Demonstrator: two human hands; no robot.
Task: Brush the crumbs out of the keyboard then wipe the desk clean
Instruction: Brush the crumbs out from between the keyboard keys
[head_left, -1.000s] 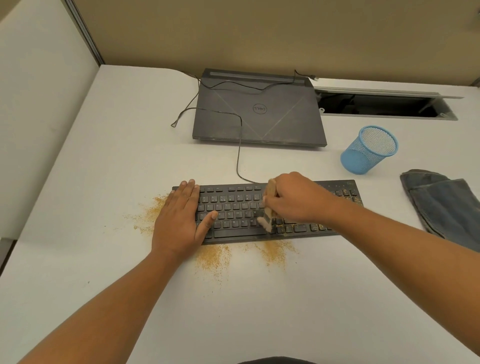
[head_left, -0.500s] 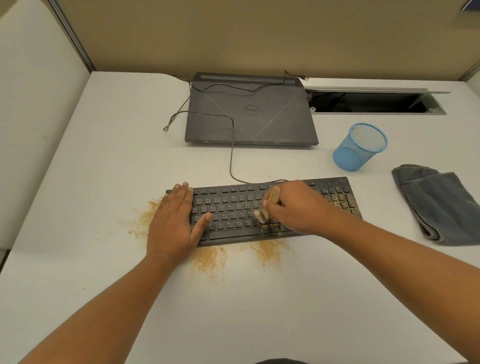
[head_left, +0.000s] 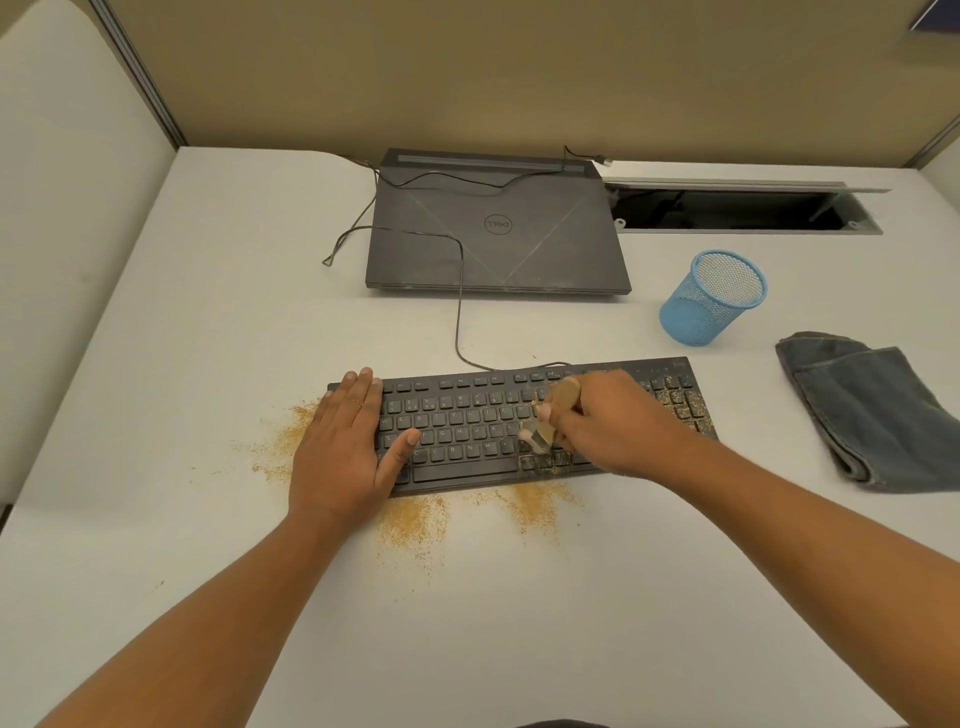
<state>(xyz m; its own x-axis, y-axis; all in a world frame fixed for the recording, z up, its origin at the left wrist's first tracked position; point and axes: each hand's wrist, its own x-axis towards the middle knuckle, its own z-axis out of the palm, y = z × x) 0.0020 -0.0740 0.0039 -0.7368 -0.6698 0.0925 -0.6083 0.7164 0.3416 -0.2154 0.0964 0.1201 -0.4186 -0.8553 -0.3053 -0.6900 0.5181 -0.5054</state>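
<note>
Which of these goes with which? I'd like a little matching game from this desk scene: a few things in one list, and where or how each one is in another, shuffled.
Things:
1. brush
2. cloth
3. mesh cup
4. laptop

Place or state:
A. closed, behind the keyboard
B. bright blue, standing upright
C. folded, at the right edge of the desk
D. gripped in the right hand, over the keys

Pairs: 1-D, 2-C, 3-B, 4-A
</note>
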